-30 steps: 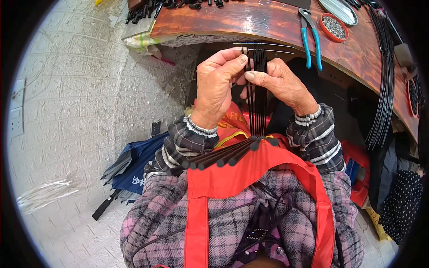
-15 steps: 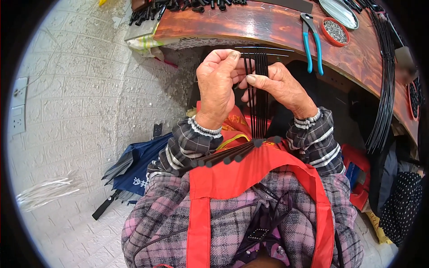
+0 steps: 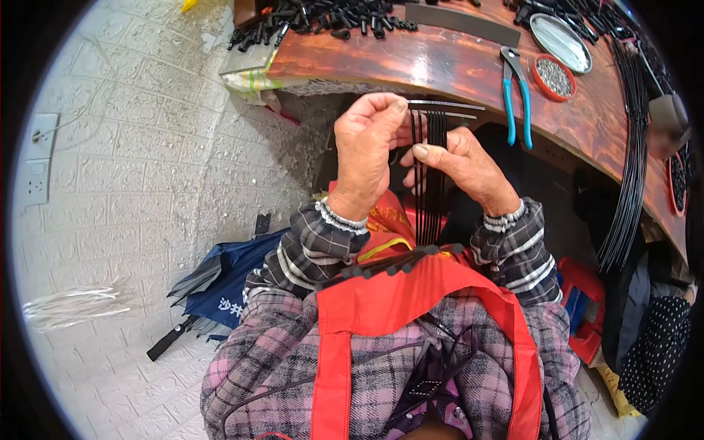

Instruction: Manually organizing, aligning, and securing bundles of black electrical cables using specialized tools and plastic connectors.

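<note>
Thin black rods [image 3: 431, 202] hang in a row in front of me, their lower ends over my lap. My left hand [image 3: 362, 154] is closed, thumb and finger pinching the left end of two thin dark wires [image 3: 458, 106] that run across the rods' tops. My right hand [image 3: 475, 167] is closed around the rods below the wires, thumb in front; its other fingers are partly hidden. A couple of rods on the left stand a little apart from the tighter bunch. Dark, thicker rod ends [image 3: 392, 269] fan out over my red apron [image 3: 367, 312].
On the wooden bench [image 3: 337, 62] lie blue-handled pliers [image 3: 517, 99], an orange bowl of small metal pieces [image 3: 554, 77], a metal dish [image 3: 561, 42] and black tube fittings [image 3: 330, 16]. Long black wires [image 3: 627, 161] overhang its right edge. A blue umbrella [image 3: 216, 282] leans at the left wall.
The view has shifted, so the bench and both hands sit lower in the picture. Both hands keep their grip; the loose rods at the left stand closer to the bunch.
</note>
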`<action>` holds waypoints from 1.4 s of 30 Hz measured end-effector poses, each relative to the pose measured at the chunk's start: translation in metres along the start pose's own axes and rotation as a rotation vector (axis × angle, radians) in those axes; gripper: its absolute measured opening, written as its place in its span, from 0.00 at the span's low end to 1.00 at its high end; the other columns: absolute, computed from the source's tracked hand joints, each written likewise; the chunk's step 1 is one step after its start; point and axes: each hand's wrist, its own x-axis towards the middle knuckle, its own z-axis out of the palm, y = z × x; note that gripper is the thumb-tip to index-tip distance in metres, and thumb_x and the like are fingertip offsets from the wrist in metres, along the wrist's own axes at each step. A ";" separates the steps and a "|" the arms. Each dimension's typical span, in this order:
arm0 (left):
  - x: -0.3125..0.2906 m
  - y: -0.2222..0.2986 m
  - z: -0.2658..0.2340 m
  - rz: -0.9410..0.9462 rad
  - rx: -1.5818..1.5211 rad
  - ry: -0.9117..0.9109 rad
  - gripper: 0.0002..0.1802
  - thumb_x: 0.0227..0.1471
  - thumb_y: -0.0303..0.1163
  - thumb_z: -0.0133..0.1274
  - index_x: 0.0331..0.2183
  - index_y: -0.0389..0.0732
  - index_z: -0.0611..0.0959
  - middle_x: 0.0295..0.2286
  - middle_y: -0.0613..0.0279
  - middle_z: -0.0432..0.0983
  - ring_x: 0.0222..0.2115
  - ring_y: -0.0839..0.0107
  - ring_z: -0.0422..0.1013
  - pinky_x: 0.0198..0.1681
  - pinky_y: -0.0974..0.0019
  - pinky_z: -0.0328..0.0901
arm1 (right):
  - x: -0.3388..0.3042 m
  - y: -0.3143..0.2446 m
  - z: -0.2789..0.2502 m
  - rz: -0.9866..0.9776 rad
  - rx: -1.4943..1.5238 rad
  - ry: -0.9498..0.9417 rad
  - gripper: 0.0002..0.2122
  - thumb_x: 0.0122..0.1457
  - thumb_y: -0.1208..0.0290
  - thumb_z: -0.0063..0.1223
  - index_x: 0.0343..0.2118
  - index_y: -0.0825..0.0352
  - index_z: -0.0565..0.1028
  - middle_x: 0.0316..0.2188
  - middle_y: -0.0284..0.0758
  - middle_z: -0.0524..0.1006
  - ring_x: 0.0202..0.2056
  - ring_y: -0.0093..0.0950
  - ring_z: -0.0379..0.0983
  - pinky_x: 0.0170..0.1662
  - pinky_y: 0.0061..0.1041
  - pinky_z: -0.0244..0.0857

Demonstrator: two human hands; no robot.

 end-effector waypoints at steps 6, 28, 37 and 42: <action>-0.006 0.001 0.000 -0.005 0.010 0.038 0.07 0.47 0.30 0.48 0.29 0.36 0.71 0.22 0.58 0.72 0.22 0.72 0.71 0.27 0.73 0.67 | -0.006 -0.005 0.008 0.046 0.037 0.055 0.11 0.53 0.67 0.45 0.28 0.71 0.73 0.20 0.34 0.74 0.23 0.20 0.71 0.28 0.18 0.65; 0.184 0.066 -0.095 0.288 0.587 0.411 0.09 0.40 0.21 0.47 0.29 0.32 0.76 0.19 0.60 0.72 0.13 0.75 0.68 0.11 0.76 0.61 | -0.011 -0.010 -0.004 0.059 -0.049 0.028 0.13 0.53 0.69 0.43 0.26 0.78 0.72 0.20 0.41 0.74 0.24 0.25 0.72 0.29 0.19 0.66; 0.224 0.077 -0.115 0.618 1.826 0.144 0.17 0.35 0.25 0.44 0.28 0.54 0.81 0.26 0.53 0.70 0.32 0.54 0.67 0.35 0.60 0.62 | -0.007 -0.005 -0.008 0.091 0.006 0.045 0.14 0.53 0.68 0.44 0.26 0.79 0.72 0.19 0.41 0.74 0.23 0.25 0.72 0.28 0.20 0.66; 0.230 0.071 -0.088 0.461 2.004 -0.008 0.20 0.35 0.24 0.44 0.34 0.51 0.79 0.34 0.52 0.65 0.36 0.55 0.65 0.37 0.57 0.62 | -0.012 -0.007 -0.008 0.086 0.024 0.099 0.14 0.53 0.69 0.44 0.25 0.78 0.73 0.19 0.41 0.74 0.22 0.25 0.72 0.27 0.20 0.66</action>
